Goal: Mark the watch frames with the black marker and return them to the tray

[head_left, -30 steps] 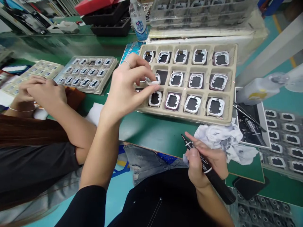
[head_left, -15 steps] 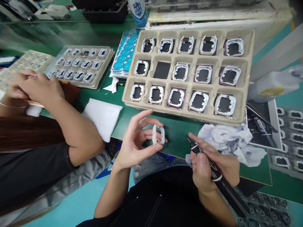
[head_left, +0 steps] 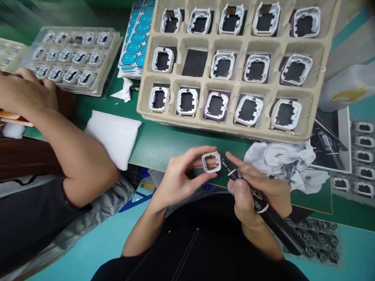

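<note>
My left hand point(head_left: 184, 173) grips a small white watch case frame point(head_left: 204, 164) between thumb and fingers, its open middle turned toward me. Wrapped in my right hand point(head_left: 258, 191) is a black, pen-shaped electric screwdriver point(head_left: 262, 207) with white bands and lettering. Its thin tip points up and left, close to the frame's right edge; whether they touch I cannot tell. Beyond both hands is a beige compartment tray point(head_left: 187, 121) with white watch case frames in its pockets. One middle-row pocket shows only a black pad point(head_left: 195, 63).
At left, another person's forearm point(head_left: 79, 152) rests by a white cloth point(head_left: 113, 136). Farther back are a second tray of frames point(head_left: 67, 58) and blue sticker sheets point(head_left: 136, 37). Crumpled white cloth point(head_left: 287, 166), a black printed box point(head_left: 328, 140) and more trayed parts point(head_left: 365, 156) lie right.
My left hand has moved right with the frame and turned its opening more toward me. The screwdriver tip is now close beside it. The view has shifted, with the tray looking larger and higher.
</note>
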`<state>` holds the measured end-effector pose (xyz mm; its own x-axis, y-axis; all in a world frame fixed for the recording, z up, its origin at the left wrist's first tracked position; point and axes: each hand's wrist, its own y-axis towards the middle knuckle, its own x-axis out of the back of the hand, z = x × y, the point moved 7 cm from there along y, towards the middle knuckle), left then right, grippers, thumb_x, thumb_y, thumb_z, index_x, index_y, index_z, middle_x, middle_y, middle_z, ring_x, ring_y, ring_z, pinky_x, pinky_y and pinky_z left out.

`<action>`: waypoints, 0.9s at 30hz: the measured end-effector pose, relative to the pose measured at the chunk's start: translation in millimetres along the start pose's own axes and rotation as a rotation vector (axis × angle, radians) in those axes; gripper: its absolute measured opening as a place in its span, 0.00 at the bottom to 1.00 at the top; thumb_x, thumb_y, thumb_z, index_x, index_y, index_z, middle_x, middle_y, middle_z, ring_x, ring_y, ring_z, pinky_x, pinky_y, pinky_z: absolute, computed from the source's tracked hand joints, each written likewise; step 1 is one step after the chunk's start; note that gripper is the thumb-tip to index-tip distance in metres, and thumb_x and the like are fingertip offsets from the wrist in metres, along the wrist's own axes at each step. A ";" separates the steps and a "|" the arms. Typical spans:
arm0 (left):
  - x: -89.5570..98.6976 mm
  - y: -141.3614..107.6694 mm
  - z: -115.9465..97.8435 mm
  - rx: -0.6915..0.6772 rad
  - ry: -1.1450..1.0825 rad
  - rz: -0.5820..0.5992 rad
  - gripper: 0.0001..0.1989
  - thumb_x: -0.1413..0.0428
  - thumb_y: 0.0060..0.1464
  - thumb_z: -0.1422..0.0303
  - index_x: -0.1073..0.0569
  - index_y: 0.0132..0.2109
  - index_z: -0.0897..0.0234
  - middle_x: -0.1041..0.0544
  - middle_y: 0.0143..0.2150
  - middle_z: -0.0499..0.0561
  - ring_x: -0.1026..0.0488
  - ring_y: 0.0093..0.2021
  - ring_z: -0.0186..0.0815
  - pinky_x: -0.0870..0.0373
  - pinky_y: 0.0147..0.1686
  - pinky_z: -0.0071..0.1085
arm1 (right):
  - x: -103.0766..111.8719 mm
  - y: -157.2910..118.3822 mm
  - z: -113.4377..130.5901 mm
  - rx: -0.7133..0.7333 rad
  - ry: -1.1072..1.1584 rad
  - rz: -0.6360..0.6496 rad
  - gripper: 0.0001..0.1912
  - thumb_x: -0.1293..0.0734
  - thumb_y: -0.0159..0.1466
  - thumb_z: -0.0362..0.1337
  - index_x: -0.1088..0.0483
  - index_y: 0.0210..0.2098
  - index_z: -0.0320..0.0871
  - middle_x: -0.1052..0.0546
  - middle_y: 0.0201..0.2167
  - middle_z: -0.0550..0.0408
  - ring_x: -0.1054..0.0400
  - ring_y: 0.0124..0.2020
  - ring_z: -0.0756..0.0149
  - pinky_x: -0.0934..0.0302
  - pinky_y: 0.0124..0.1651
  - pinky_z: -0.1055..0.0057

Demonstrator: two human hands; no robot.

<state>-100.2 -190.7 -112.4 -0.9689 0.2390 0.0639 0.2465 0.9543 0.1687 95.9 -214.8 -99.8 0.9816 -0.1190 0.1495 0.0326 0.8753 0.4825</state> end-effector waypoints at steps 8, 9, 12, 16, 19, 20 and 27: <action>-4.8 0.3 -7.7 -0.063 0.110 -0.021 0.25 0.29 0.71 0.72 0.22 0.69 0.56 0.10 0.64 0.54 0.08 0.58 0.40 0.10 0.61 0.28 | -7.0 20.3 9.3 -0.015 -0.087 0.262 0.10 0.25 0.72 0.28 0.19 0.38 0.50 0.16 0.31 0.59 0.11 0.36 0.61 0.12 0.63 0.62; -4.9 -0.2 -8.2 -0.074 0.137 -0.030 0.24 0.29 0.71 0.72 0.22 0.69 0.57 0.10 0.62 0.54 0.07 0.57 0.40 0.10 0.60 0.28 | -7.2 21.0 9.6 -0.009 -0.089 0.272 0.10 0.25 0.73 0.28 0.20 0.38 0.50 0.16 0.31 0.59 0.12 0.35 0.62 0.13 0.65 0.61; -4.5 -1.7 -9.3 -0.103 0.223 -0.058 0.24 0.28 0.71 0.71 0.21 0.69 0.58 0.08 0.58 0.53 0.07 0.54 0.40 0.09 0.57 0.27 | -7.5 22.7 10.5 -0.011 -0.098 0.297 0.11 0.27 0.73 0.28 0.21 0.37 0.50 0.17 0.30 0.60 0.12 0.34 0.62 0.14 0.69 0.55; -4.7 -3.1 -9.8 -0.117 0.274 -0.067 0.25 0.28 0.70 0.73 0.21 0.69 0.58 0.08 0.57 0.51 0.06 0.52 0.37 0.10 0.56 0.24 | -11.4 20.6 10.6 -0.048 -0.138 0.289 0.10 0.26 0.73 0.29 0.19 0.36 0.49 0.14 0.32 0.57 0.09 0.42 0.57 0.12 0.63 0.59; -4.9 -3.6 -9.2 -0.110 0.312 -0.073 0.24 0.29 0.71 0.71 0.20 0.69 0.58 0.08 0.57 0.51 0.07 0.51 0.38 0.09 0.55 0.25 | -7.9 18.2 15.7 0.000 -0.139 0.060 0.07 0.25 0.71 0.30 0.18 0.39 0.49 0.12 0.33 0.57 0.08 0.42 0.54 0.09 0.54 0.61; -5.0 -3.8 -8.9 -0.107 0.321 -0.075 0.23 0.29 0.71 0.71 0.20 0.69 0.57 0.08 0.57 0.51 0.07 0.51 0.38 0.09 0.55 0.25 | -7.1 16.7 18.0 0.030 -0.138 -0.015 0.07 0.24 0.70 0.30 0.18 0.41 0.50 0.12 0.33 0.58 0.08 0.40 0.54 0.09 0.53 0.60; -5.8 -5.7 -8.6 -0.116 0.354 -0.089 0.24 0.29 0.71 0.72 0.20 0.70 0.54 0.08 0.57 0.50 0.07 0.50 0.35 0.11 0.53 0.23 | -11.5 14.2 20.8 0.107 -0.111 -0.084 0.11 0.24 0.68 0.26 0.20 0.45 0.48 0.13 0.32 0.60 0.08 0.40 0.54 0.08 0.53 0.58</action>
<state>-95.8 -199.1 -105.2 -0.9244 0.0601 0.3766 0.1823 0.9371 0.2978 81.1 -210.8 -76.7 0.9493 -0.2456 0.1965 0.0873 0.8058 0.5857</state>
